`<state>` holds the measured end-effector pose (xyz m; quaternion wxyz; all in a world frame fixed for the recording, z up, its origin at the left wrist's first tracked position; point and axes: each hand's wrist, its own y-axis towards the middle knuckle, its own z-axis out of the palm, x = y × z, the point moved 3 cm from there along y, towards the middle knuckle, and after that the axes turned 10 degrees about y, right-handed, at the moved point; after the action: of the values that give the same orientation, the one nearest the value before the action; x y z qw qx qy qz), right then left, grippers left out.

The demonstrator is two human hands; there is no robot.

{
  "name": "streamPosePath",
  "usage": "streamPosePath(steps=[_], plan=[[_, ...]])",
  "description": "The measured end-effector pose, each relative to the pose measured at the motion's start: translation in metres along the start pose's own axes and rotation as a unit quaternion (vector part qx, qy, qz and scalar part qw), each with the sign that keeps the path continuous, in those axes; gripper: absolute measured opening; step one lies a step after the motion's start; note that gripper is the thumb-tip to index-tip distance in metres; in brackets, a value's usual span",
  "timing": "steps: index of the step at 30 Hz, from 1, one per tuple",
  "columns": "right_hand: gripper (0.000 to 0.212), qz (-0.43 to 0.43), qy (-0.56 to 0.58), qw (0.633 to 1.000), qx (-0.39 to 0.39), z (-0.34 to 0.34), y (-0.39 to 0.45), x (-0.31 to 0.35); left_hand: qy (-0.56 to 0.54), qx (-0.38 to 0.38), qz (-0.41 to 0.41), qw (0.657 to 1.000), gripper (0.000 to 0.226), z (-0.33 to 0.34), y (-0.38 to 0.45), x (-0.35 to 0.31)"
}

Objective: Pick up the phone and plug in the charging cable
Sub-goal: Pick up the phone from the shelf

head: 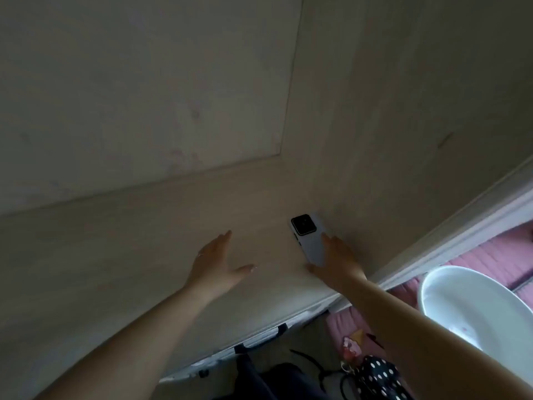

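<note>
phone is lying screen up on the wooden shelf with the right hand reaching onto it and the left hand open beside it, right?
Not quite: the phone lies screen down, its back and square camera block facing up, as the head view shows. The rest holds: it is on the wooden shelf, the right hand reaching onto it, the left hand open beside it.

My right hand (337,261) covers the phone's (310,241) lower end; the white bowl (473,307) runs off the frame's right edge.
</note>
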<state>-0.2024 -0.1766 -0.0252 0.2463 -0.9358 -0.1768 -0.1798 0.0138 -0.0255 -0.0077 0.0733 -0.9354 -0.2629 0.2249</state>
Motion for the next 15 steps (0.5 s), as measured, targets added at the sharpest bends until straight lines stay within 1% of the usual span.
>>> streamPosePath(steps=[5, 11, 15], plan=[[0.094, 0.046, 0.013, 0.999, -0.005, 0.01, 0.015, -0.001, -0.008, 0.028, -0.004, 1.0, 0.097, 0.011, 0.015, 0.006], [0.085, 0.055, -0.004, 0.997, -0.053, 0.015, 0.025, 0.004, -0.038, 0.044, -0.011, 0.998, 0.092, 0.014, 0.025, 0.003], [0.087, 0.068, 0.011, 0.996, -0.052, 0.017, 0.03, 0.006, -0.046, 0.047, -0.015, 0.998, 0.09, 0.014, 0.029, -0.001]])
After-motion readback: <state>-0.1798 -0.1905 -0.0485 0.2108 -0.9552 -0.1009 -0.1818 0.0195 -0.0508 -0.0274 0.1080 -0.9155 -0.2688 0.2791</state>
